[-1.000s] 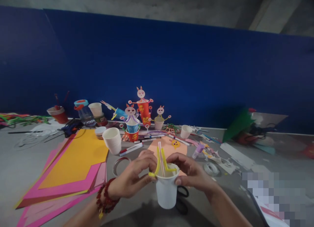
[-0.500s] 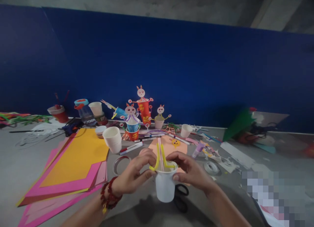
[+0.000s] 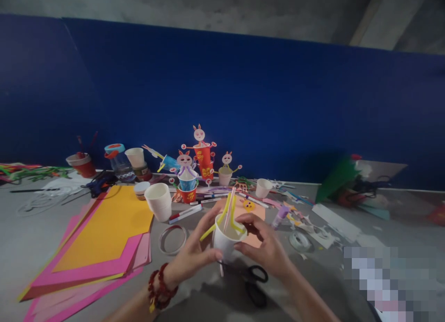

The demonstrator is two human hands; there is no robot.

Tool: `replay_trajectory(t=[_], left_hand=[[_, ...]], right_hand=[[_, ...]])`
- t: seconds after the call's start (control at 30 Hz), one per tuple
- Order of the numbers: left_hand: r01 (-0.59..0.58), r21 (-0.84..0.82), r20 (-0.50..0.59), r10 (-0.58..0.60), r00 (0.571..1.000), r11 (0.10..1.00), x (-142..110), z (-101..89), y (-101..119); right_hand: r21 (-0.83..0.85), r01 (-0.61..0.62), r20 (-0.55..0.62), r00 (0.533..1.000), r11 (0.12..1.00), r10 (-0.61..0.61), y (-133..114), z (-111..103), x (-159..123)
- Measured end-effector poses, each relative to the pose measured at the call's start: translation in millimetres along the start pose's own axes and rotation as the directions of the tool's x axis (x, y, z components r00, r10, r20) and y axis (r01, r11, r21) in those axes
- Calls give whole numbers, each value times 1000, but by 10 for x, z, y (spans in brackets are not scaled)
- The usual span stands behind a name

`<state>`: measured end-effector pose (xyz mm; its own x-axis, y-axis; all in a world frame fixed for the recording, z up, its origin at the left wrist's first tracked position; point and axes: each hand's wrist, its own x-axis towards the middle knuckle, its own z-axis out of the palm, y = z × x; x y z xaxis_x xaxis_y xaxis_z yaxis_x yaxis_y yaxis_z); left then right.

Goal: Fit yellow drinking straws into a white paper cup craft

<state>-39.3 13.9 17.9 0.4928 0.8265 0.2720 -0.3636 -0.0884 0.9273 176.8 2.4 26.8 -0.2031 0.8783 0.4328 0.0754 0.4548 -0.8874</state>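
Between my hands is a white paper cup (image 3: 227,243), its mouth tipped toward me. My left hand (image 3: 196,250) wraps the cup's left side, with a red bead bracelet at the wrist. The fingers and thumb of my right hand (image 3: 262,243) grip the rim on the right. Bent yellow pipe cleaners (image 3: 232,215) and a pale pink straw-like stick stand up out of the cup. A thin pale end shows below the cup. Black-handled scissors (image 3: 256,278) lie on the table just under my right hand.
Yellow and pink paper sheets (image 3: 100,234) lie at left. Another white cup (image 3: 159,201) and a tape roll (image 3: 173,240) stand nearer. Rabbit-faced cup figures (image 3: 187,183) stand behind. At right are a glue stick (image 3: 281,216), clear tape (image 3: 301,241) and paper scraps.
The cup has tilted, so its opening now faces me more, and it has risen slightly. My left hand has shifted from the rim to the cup's side.
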Motion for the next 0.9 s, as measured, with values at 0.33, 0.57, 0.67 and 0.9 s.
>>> replay_trajectory(t=[0.33,0.57,0.67,0.9], left_hand=[[87,-145,-192,-114,975,986,-20,11,-59],[42,-218,-217,-91,972,975,-29,8,-46],[18,-229,-221,-70,973,973,-25,-6,-37],[30,-225,-233,-83,969,974,-26,17,-35]], right_hand=[[42,39,-37,999,998,-38,14,-18,-68],[-44,96,-142,985,994,-102,23,-27,-120],[-52,92,-155,983,994,-99,44,-58,-152],[-27,106,-119,987,994,-108,17,-77,-143]])
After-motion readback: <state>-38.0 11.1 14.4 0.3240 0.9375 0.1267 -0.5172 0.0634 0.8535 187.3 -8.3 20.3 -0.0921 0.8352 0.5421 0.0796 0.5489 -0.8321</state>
